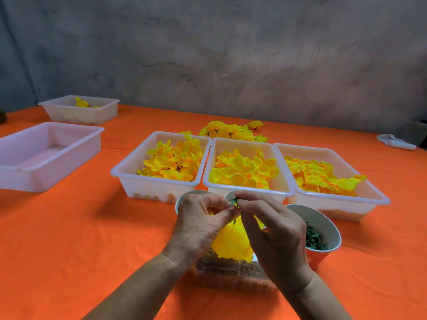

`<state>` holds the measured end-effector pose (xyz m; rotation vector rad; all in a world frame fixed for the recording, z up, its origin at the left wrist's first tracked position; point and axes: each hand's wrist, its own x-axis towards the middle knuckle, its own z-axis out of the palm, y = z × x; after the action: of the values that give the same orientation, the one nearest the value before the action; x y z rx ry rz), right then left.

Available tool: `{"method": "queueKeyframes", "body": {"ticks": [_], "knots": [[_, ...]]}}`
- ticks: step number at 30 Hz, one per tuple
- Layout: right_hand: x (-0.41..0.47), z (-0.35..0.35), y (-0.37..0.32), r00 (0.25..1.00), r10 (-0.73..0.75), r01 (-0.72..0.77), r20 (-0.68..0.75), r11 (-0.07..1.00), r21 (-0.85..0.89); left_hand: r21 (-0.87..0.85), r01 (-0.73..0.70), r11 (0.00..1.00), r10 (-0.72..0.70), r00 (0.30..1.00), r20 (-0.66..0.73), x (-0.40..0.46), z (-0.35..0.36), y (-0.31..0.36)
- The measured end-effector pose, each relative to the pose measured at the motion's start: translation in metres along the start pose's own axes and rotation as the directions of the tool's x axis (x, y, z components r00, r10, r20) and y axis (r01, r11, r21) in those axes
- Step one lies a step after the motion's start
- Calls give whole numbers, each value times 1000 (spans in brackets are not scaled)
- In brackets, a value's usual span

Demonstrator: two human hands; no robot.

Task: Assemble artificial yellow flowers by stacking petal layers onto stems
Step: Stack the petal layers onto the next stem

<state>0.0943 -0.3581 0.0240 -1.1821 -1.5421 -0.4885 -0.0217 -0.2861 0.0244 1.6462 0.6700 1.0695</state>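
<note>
— What are the hands doing?
— The left hand [199, 224] and right hand [273, 229] are close together, both pinching a yellow flower [232, 244] by its green stem [233, 202], low over the orange table [80, 227].

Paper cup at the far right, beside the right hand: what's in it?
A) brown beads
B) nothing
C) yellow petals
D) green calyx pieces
D: the paper cup holds a heap of dark green calyx pieces, and the hands pinch one like them, the left hand and right hand meeting at the green piece above the yellow flower.
</note>
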Motion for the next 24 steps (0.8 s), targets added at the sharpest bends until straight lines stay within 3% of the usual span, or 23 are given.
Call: {"method": "queueKeyframes", "body": {"ticks": [13, 18, 24], "knots": [[-7, -1, 4, 999, -9, 12, 47, 998, -65, 43, -5, 999, 7, 999, -43, -3, -1, 0], [-13, 0, 8, 998, 2, 3, 67, 996, -85, 40, 101, 994, -100, 995, -14, 0, -9, 6], [-17, -4, 12, 990, 18, -11, 142, 999, -49, 185, 6, 983, -16, 998, 57, 1, -13, 1]]}}
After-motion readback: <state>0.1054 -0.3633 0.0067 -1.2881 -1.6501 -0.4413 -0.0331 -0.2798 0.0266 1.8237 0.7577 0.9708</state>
